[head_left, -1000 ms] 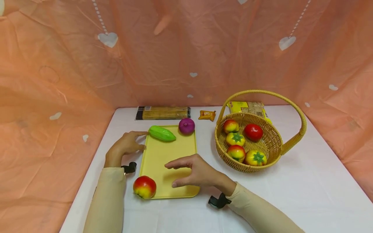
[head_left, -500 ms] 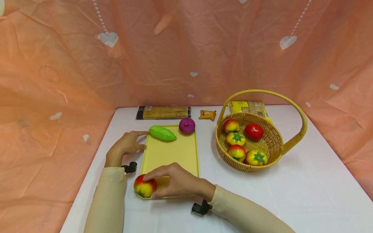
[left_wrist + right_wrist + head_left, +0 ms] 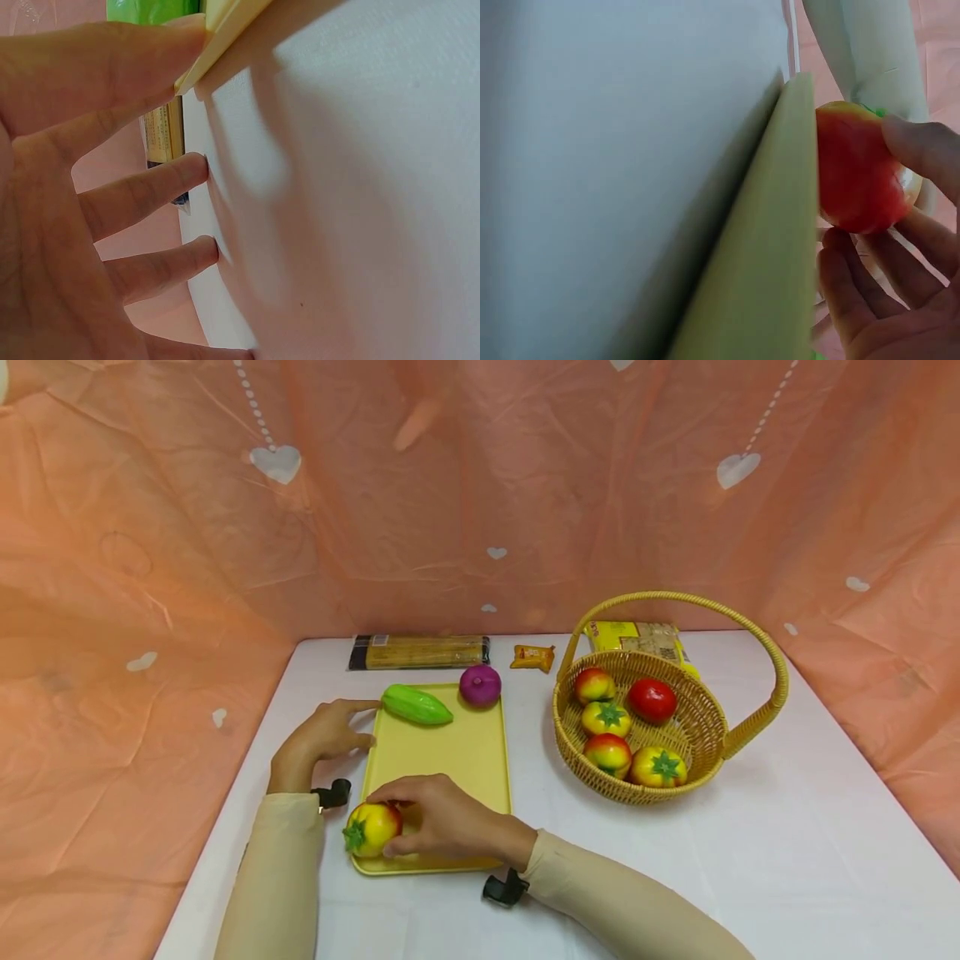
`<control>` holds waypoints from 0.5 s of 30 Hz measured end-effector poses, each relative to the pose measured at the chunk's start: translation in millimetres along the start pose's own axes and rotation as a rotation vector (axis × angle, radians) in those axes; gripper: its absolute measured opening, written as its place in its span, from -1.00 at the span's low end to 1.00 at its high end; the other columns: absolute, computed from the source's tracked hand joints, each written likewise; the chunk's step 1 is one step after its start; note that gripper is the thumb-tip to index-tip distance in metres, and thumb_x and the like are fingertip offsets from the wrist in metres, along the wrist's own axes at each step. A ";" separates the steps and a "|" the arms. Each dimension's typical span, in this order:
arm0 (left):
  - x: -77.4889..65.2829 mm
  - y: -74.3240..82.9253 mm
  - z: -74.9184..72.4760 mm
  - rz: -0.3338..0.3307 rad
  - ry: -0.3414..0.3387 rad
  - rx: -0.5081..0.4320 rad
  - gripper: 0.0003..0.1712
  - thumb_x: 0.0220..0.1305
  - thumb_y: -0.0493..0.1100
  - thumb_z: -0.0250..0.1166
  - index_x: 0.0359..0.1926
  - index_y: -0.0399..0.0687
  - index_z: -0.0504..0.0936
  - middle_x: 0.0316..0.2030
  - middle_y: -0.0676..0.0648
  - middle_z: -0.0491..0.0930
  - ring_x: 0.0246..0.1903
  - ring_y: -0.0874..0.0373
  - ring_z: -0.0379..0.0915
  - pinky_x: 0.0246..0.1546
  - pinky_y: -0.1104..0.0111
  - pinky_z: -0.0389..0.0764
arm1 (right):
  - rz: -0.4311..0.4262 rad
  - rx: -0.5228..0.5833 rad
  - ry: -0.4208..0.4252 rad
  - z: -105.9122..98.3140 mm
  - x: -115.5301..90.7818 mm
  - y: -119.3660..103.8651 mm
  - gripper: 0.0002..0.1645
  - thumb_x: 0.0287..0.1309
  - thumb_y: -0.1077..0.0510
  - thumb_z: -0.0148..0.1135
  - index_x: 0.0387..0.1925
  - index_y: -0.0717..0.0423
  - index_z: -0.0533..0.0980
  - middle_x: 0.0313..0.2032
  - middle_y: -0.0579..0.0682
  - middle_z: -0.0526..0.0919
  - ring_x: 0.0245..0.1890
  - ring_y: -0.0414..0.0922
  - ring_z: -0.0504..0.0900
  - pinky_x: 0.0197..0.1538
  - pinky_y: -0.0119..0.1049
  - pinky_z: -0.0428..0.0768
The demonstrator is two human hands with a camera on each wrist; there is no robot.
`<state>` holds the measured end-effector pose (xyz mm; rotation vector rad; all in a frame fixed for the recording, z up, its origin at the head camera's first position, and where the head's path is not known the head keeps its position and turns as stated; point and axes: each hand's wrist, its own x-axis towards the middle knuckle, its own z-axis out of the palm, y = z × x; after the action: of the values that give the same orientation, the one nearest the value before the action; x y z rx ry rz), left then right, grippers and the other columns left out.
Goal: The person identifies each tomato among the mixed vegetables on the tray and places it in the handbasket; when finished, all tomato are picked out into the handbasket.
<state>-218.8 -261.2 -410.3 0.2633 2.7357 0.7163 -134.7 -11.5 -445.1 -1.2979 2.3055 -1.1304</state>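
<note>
My right hand [image 3: 442,817] holds a red-and-yellow tomato-like fruit [image 3: 371,829] between thumb and fingers at the near left corner of the yellow tray [image 3: 442,760]. Its green star-shaped top faces left in the head view. The right wrist view shows the fruit's red side [image 3: 855,169] beside the tray's edge [image 3: 769,225]. My left hand [image 3: 321,739] is at the tray's left side, fingers spread, with thumb and index fingertips right at the rim [image 3: 225,34]. A long green gourd-like vegetable [image 3: 417,705] and a purple onion [image 3: 480,686] lie at the tray's far end.
A wicker basket [image 3: 716,727] with a tall handle stands at the right, holding several red and yellow fruits. Behind the tray lie a pack of dry noodles [image 3: 423,652] and a small orange packet [image 3: 532,657]. A yellow bag [image 3: 611,633] sits behind the basket.
My right hand has moved left across the tray and taken hold of the fruit. The fruit has turned, so its green top now shows at the left. The left hand stays put.
</note>
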 end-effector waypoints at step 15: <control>1.2 -0.4 0.4 -0.018 -0.004 0.001 -0.20 0.34 -0.15 0.44 0.58 -0.05 0.49 0.53 -0.38 0.45 0.53 -0.49 0.27 0.51 -0.46 0.26 | 0.053 0.356 0.075 -36.7 -35.9 8.9 -0.30 0.27 0.21 0.59 0.42 0.07 0.60 0.31 0.00 0.73 0.21 -0.22 0.72 0.31 -0.35 0.69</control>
<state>-219.9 -261.0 -411.1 0.2394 2.7309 0.7085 -140.2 38.7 -432.3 -1.0704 2.0488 -1.5086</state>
